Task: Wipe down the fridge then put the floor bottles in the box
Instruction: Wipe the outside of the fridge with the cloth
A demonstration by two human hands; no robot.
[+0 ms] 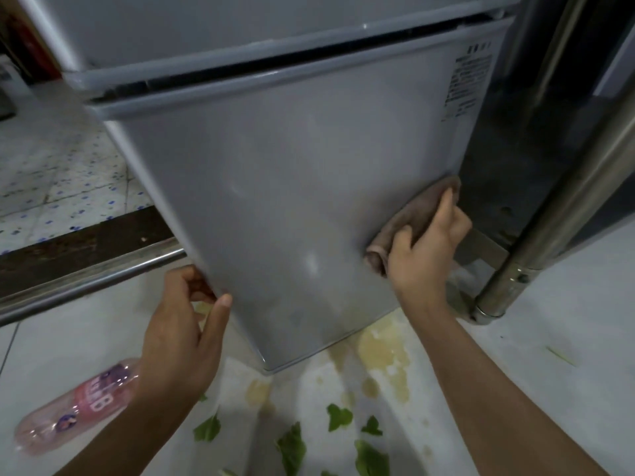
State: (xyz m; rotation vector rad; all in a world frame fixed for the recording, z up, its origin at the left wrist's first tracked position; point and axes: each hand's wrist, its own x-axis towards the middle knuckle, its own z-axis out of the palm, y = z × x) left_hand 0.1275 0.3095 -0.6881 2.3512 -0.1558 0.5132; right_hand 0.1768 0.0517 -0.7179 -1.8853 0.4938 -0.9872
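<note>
The grey fridge fills the middle of the view, its lower door facing me. My right hand grips a brownish cloth and presses it against the door's lower right edge. My left hand grips the door's lower left edge, thumb on the front face and fingers curled behind it. A pink-labelled plastic bottle lies on its side on the floor at the lower left, partly hidden by my left forearm. No box is in view.
A steel table leg stands right of the fridge. Green leaf scraps and yellowish stains cover the white floor in front. A steel threshold rail runs along the left, with tiled floor beyond.
</note>
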